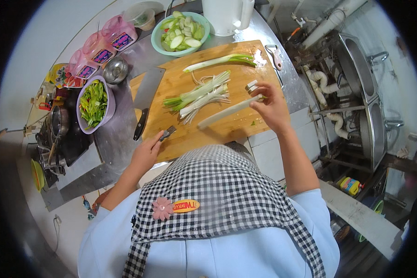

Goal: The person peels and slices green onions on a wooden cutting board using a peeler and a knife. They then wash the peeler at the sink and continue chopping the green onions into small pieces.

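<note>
My left hand (148, 150) holds a small fork-like tool (168, 132) with a dark handle, its tines over the near left of the wooden cutting board (175, 148). The thumb and fingers of my right hand (271, 106) pinch one end of a scallion stalk (226, 113), which slants down to the left across the board. Several scallion pieces (203, 93), their ends shredded into thin strips, lie in the middle. Behind them rests a whole scallion piece (220, 62) with green tips. A small white block (252, 86), partly behind my right fingers, cannot be made out.
A cleaver (148, 93) lies along the board's left edge. Beyond stand a mint bowl (180, 52) of sliced green vegetable and a white pitcher (222, 17). To the left are a lilac bowl (110, 111) of cut green peppers and a metal bowl (115, 70). A peeler (276, 59) lies right.
</note>
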A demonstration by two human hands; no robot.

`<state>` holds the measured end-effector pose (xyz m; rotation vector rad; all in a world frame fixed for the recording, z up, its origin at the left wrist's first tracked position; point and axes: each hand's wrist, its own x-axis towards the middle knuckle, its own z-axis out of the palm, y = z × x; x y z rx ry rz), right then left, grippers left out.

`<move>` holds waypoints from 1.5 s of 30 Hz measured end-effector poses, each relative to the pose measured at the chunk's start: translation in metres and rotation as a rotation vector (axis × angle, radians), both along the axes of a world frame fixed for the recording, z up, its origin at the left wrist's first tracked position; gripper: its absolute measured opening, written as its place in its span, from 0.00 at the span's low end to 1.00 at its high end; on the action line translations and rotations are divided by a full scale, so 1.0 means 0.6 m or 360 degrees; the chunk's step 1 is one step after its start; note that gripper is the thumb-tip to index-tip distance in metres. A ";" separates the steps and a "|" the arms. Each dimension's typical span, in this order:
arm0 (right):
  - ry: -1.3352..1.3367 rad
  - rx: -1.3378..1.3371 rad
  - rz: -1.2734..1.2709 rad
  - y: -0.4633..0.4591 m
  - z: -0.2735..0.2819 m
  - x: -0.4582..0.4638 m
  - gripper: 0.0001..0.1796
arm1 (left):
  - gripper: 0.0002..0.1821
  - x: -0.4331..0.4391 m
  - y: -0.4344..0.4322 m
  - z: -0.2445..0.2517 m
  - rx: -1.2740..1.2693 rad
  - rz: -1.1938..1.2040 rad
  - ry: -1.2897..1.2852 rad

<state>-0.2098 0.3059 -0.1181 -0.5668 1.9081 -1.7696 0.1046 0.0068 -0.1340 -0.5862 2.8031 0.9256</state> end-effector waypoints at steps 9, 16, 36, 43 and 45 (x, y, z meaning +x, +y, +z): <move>0.1090 -0.0070 0.0552 -0.134 0.061 0.042 0.17 | 0.22 -0.009 0.051 -0.006 0.0133 0.0097 -0.0162; 0.1289 0.0291 0.0529 -0.135 -0.115 0.080 0.21 | 0.22 0.008 0.038 0.006 -0.0036 0.0098 -0.0096; 0.1511 0.0264 0.0024 -0.071 -0.204 0.026 0.06 | 0.28 -0.092 0.029 0.005 -0.0734 -0.0486 -0.0468; 0.1636 0.0499 0.0154 -0.062 -0.171 0.031 0.12 | 0.26 -0.033 0.011 0.033 -0.0527 -0.0219 -0.0299; 0.1643 0.0541 0.0298 -0.061 -0.167 0.023 0.15 | 0.26 -0.045 0.027 0.031 -0.0462 -0.0149 -0.0185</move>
